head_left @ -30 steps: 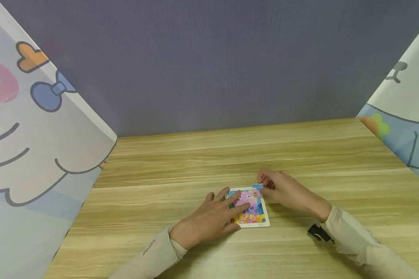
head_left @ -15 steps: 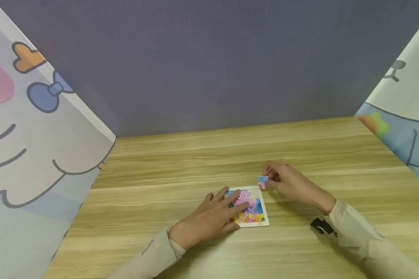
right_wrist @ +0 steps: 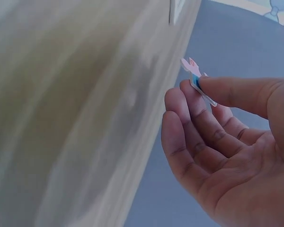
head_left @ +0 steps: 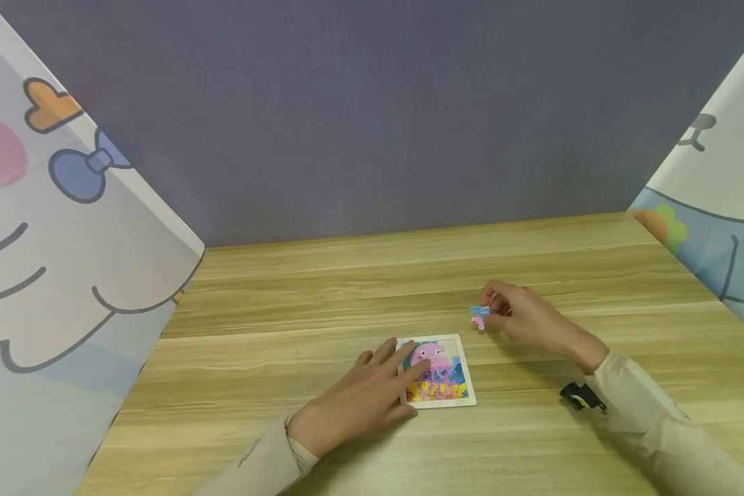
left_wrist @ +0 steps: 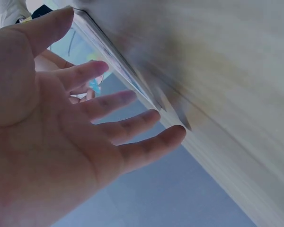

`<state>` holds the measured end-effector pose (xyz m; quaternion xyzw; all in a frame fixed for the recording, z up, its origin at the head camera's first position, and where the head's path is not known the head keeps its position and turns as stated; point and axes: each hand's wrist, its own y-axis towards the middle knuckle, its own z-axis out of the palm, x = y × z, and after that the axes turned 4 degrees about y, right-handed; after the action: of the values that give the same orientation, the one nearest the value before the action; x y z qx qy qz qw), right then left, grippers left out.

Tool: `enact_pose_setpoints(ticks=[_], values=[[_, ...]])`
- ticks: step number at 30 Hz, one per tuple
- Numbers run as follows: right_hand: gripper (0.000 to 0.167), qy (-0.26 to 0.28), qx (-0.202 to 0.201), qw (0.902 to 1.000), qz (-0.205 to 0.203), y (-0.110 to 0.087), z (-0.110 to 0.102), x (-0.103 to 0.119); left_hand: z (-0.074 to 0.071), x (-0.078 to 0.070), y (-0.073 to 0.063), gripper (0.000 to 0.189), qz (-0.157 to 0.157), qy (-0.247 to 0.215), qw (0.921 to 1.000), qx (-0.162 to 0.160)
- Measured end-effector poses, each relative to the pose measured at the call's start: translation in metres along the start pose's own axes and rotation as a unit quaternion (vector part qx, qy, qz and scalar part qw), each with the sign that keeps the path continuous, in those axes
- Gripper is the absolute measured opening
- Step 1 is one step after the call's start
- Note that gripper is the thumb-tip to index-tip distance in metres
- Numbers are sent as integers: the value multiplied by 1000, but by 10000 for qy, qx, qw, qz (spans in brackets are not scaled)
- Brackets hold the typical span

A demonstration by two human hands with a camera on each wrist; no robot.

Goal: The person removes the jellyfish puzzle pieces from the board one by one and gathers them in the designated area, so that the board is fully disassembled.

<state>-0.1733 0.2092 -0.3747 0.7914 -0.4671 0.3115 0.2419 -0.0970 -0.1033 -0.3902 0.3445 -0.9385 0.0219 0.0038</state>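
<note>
We see the right hand [head_left: 521, 320] pinching a blue-and-pink puzzle piece [head_left: 479, 317] between thumb and index fingertip, the other fingers loosely bent. In the right wrist view the piece stands tilted, clear of the counter [head_left: 322, 296]. In the head view its blue band faces away from the person and its pink lobe points back toward them; we judge that line to be its longer axis.

The piece lies beyond and right of the white-bordered puzzle board [head_left: 466, 375], near but apart. We take the governing relation to be piece to the board's far right corner, where a pale patch [head_left: 451, 350] shows; the right hand is nearer to it. We find the left hand [head_left: 362, 396] over the board's left side, fingers spread.
</note>
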Motion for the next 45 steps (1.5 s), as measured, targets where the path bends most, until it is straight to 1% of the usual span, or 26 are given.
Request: enact_pose_setpoints(ticks=[5, 9, 13, 17, 21, 24, 32, 38, 45], values=[[19, -85, -74, 9999, 21, -3, -15, -6, 1, -1, -3, 65, -14, 242, 9997, 20], [20, -134, -62, 9999, 60, -3, -19, -11, 1, 0, -3, 62, -72, 265, 9996, 1], [19, -87, 4, 9998, 156, -2, -18, -16, 1, 2, -4, 63, -109, 94, 9999, 11], [17, 7, 113, 9995, 278, -2, -15, -21, -1, 6, -6, 64, -12, -171, 9998, 55], [16, -9, 186, 9996, 230, -1, -13, -25, -3, 9, -7, 63, 44, -346, 9993, 111], [16, -116, 193, 9996, 163, -1, -12, -27, -3, 10, -6, 62, 28, -322, 9994, 132], [14, -394, 191, 9989, 177, -2, -10, -27, -3, 7, -3, 61, -44, -143, 9999, 82], [13, -547, 110, 9982, 213, -2, -9, -25, -4, 6, -3, 62, -85, -111, 9999, 73], [12, -662, 135, 9975, 222, -4, -7, -26, -3, 6, -4, 61, -107, -156, 9998, 113]])
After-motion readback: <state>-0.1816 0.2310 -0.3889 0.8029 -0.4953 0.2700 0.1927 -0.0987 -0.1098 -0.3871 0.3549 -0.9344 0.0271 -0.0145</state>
